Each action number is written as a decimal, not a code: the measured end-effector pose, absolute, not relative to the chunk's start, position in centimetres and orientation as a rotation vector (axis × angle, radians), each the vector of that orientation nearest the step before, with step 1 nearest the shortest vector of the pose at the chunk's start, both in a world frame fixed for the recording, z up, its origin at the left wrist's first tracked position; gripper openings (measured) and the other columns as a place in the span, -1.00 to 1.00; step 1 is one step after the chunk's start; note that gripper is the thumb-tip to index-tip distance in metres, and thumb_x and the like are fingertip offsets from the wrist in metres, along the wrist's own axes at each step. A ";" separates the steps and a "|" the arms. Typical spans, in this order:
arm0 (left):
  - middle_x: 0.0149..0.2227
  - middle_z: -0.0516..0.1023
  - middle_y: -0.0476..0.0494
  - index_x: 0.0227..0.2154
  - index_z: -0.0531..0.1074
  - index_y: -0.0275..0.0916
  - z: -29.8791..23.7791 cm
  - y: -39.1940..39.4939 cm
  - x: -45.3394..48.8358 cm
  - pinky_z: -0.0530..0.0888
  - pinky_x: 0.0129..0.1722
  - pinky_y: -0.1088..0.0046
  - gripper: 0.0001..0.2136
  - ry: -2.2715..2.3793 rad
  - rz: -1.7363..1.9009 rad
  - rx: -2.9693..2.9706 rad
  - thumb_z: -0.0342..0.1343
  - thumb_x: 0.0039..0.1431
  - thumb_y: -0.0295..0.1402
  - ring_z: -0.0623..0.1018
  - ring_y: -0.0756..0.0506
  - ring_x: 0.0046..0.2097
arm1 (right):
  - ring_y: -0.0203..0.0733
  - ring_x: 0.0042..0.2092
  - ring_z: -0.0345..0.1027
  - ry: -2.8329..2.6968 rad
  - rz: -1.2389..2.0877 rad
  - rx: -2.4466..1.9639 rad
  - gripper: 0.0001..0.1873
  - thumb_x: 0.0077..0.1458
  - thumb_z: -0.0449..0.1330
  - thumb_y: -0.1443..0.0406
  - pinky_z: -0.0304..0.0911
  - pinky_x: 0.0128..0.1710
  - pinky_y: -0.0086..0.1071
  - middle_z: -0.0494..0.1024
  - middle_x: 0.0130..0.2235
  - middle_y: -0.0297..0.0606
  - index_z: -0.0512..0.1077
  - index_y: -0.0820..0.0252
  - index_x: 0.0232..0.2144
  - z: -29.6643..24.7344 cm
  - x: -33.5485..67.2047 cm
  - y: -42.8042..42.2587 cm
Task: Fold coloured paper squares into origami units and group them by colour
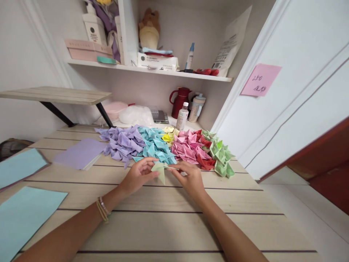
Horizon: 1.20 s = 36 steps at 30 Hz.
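A pale green folded paper piece (161,170) is held between my two hands above the slatted table. On its left side, my left hand (140,173) pinches it between thumb and fingers. My right hand (188,177) grips its right end, fingertips closed. Just beyond my hands lie heaps of folded paper pieces: purple ones (124,142), blue ones (156,145), yellow ones (169,136), pink ones (187,147), red ones (205,162) and green ones (222,156).
Purple paper sheets (81,151) and light blue sheets (29,214) lie on the table's left. Behind the heaps stand a clear bottle (182,117), a dark red jug (180,102) and a tumbler (196,108). A small raised wooden shelf (57,94) is at left.
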<state>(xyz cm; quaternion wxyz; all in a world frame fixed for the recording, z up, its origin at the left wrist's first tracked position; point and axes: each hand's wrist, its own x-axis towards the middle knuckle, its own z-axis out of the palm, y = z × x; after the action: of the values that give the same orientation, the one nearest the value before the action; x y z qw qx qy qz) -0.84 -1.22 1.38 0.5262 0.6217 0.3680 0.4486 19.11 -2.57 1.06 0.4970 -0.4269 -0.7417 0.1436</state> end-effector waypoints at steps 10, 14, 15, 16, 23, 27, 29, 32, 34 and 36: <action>-0.16 0.50 -0.33 -0.05 0.31 -0.31 2.0 -0.7 -1.5 0.34 -0.11 0.19 -0.39 0.573 1.010 0.982 -0.19 0.03 0.08 0.46 -0.25 -0.11 | -0.21 -0.43 0.34 -1.649 0.497 -1.091 -0.82 0.01 0.14 0.22 0.26 -0.45 -0.40 0.52 -0.44 -0.23 0.49 0.19 -0.43 1.2 19.1 -2.7; 0.00 0.39 -0.41 0.01 0.26 -0.36 2.5 -0.6 -1.8 0.21 0.02 0.08 -0.36 0.419 0.984 0.801 -0.30 0.08 0.07 0.34 -0.31 0.05 | -0.22 -0.47 0.33 -1.412 0.606 -1.135 -0.75 0.00 0.14 0.16 0.28 -0.48 -0.39 0.50 -0.48 -0.24 0.47 0.23 -0.40 1.2 19.3 -2.4; 0.03 0.37 -0.42 0.02 0.25 -0.37 2.6 -0.6 -1.8 0.18 0.04 0.07 -0.37 0.402 0.977 0.791 -0.30 0.09 0.05 0.31 -0.31 0.08 | -0.23 -0.47 0.32 -1.383 0.612 -1.139 -0.74 0.00 0.14 0.15 0.28 -0.48 -0.39 0.50 -0.49 -0.24 0.46 0.24 -0.40 1.2 19.4 -2.4; 0.04 0.35 -0.42 0.02 0.24 -0.38 2.6 -0.6 -1.8 0.16 0.05 0.06 -0.37 0.389 0.969 0.786 -0.30 0.10 0.04 0.29 -0.31 0.09 | -0.23 -0.47 0.31 -1.368 0.611 -1.139 -0.73 0.00 0.14 0.15 0.28 -0.48 -0.39 0.50 -0.48 -0.24 0.46 0.25 -0.40 1.3 19.4 -2.4; 0.02 0.39 -0.41 0.04 0.22 -0.37 2.8 -0.8 -1.7 0.11 0.08 0.05 -0.35 0.363 0.981 0.787 -0.30 0.09 0.05 0.27 -0.31 0.11 | -0.22 -0.45 0.33 -1.428 0.543 -1.137 -0.77 0.00 0.14 0.17 0.28 -0.45 -0.38 0.51 -0.45 -0.24 0.47 0.22 -0.41 1.2 19.2 -2.5; 0.11 0.28 -0.32 0.04 0.23 -0.27 2.9 -0.9 -1.5 0.17 0.05 0.02 -0.37 0.401 1.008 0.795 -0.29 0.07 0.08 0.31 -0.32 0.08 | -0.21 -0.44 0.34 -1.469 0.518 -1.133 -0.77 0.01 0.13 0.18 0.29 -0.43 -0.37 0.52 -0.42 -0.22 0.48 0.22 -0.39 1.0 19.1 -2.5; 0.10 0.30 -0.30 0.03 0.25 -0.24 2.6 -0.8 -1.6 0.24 0.03 0.08 -0.43 0.452 1.039 0.821 -0.25 0.09 0.04 0.39 -0.28 0.02 | -0.21 -0.44 0.34 -1.476 0.509 -1.130 -0.76 0.02 0.12 0.17 0.29 -0.43 -0.37 0.53 -0.42 -0.21 0.48 0.22 -0.38 1.0 19.1 -2.5; 0.00 0.42 -0.24 0.01 0.25 -0.19 2.1 -0.7 -1.7 0.38 -0.06 0.31 -0.59 0.630 1.102 0.906 -0.02 0.11 -0.18 0.53 -0.13 -0.15 | -0.21 -0.44 0.35 -1.481 0.486 -1.131 -0.76 0.03 0.12 0.17 0.29 -0.43 -0.37 0.53 -0.41 -0.22 0.48 0.22 -0.38 1.0 19.1 -2.5; -0.03 0.45 -0.20 0.03 0.22 -0.13 1.9 -0.7 -1.6 0.43 -0.14 0.40 -0.54 0.741 1.147 0.966 0.12 0.03 -0.35 0.56 -0.06 -0.26 | -0.21 -0.44 0.35 -1.495 0.463 -1.131 -0.77 0.03 0.12 0.18 0.29 -0.44 -0.38 0.52 -0.42 -0.22 0.48 0.21 -0.40 1.1 19.1 -2.6; 0.03 0.38 -0.18 0.05 0.17 -0.06 2.0 -0.8 -1.4 0.46 -0.17 0.39 -0.42 0.765 1.197 1.008 0.20 -0.07 -0.44 0.55 -0.06 -0.24 | -0.20 -0.43 0.35 -1.526 0.421 -1.129 -0.80 0.03 0.12 0.20 0.29 -0.45 -0.38 0.52 -0.44 -0.23 0.48 0.19 -0.40 1.1 19.1 -2.7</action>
<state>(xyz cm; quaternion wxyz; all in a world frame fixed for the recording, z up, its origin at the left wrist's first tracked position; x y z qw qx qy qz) -1.41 -0.82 2.02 0.6443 0.4426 0.3360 0.5255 19.08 -2.71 1.12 0.5636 -0.4796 -0.6484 0.1788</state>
